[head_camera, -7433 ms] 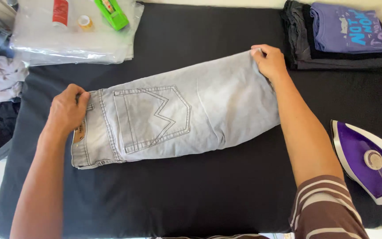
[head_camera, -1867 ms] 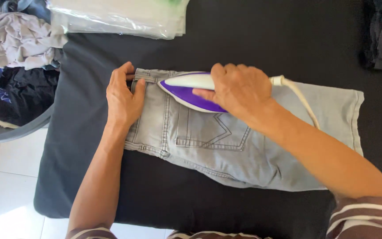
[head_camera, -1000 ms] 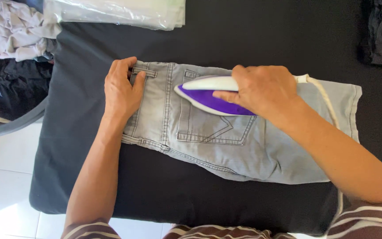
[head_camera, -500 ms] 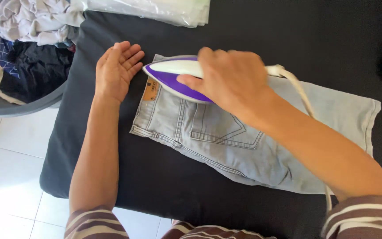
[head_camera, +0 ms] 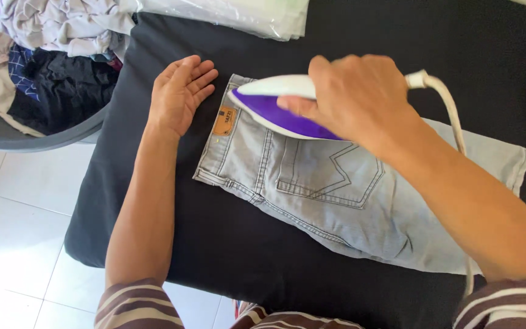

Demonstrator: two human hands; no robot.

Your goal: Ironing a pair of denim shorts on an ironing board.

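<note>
The right hand [head_camera: 360,97] is clamped around the handle of a white and purple steam iron [head_camera: 275,106], whose pointed nose rests on the waistband end of a pair of folded light grey jeans [head_camera: 336,195]. The jeans lie flat across the black padded desk [head_camera: 226,256], waistband toward the left, legs running off to the right, back pocket stitching facing up and a small tan patch just under the iron's tip. A white cord [head_camera: 448,113] leaves the back of the iron and curves down past the forearm.

The left hand [head_camera: 178,94] lies open, palm down and fingers together, on the black surface just beside the waistband, not touching the denim and holding nothing.

At the upper left a grey laundry basket [head_camera: 38,137] holds crumpled dark and pale clothes. A clear plastic bag [head_camera: 232,15] lies along the far edge of the desk. White floor tiles [head_camera: 13,244] show below left.
</note>
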